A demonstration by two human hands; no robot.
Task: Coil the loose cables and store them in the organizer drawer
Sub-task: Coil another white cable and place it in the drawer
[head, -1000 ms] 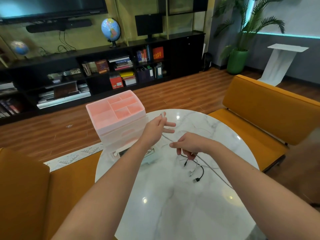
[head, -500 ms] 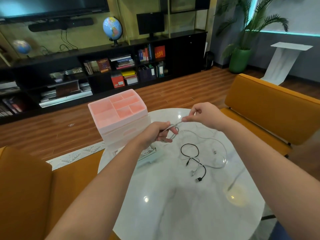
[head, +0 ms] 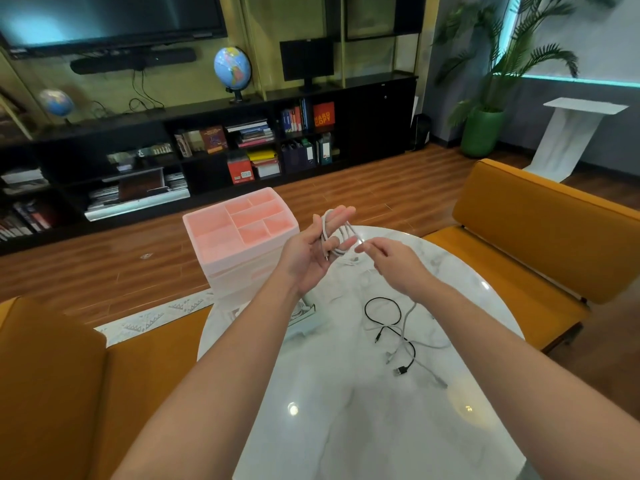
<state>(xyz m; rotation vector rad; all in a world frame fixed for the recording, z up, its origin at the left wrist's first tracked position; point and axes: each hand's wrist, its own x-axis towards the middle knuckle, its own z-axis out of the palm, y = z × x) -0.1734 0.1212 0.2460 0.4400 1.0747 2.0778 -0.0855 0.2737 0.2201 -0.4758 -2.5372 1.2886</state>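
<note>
**Cable coiling at the marble table**

Organizer (head: 242, 237), pink with divided top compartments and pale drawers beneath, is standing at the far left edge of the round marble table (head: 346, 427). One lower drawer (head: 304, 318) is sitting pulled out toward the viewer, mostly hidden behind the left forearm; its contents cannot be made out.

Just right of the organizer, the left hand (head: 308, 254) is being held palm-up above the table, fingers extended and slightly spread. A white cable (head: 337, 233) is looping around those fingers in several turns, with the thumb lying against the loops and one plug end hanging over the palm.

The right hand (head: 391, 263) is hovering just beside it, thumb and forefinger pinching the free end of the white cable, where the other white plug is showing; the remaining fingers are curling loosely.

Below the right wrist, a black cable (head: 381, 311) is lying loose on the tabletop, its USB plug pointing toward the viewer. A grey cable (head: 408, 315) is crossing it and trailing right across the marble.

Orange benches (head: 540, 230) are flanking the table on both sides.
</note>
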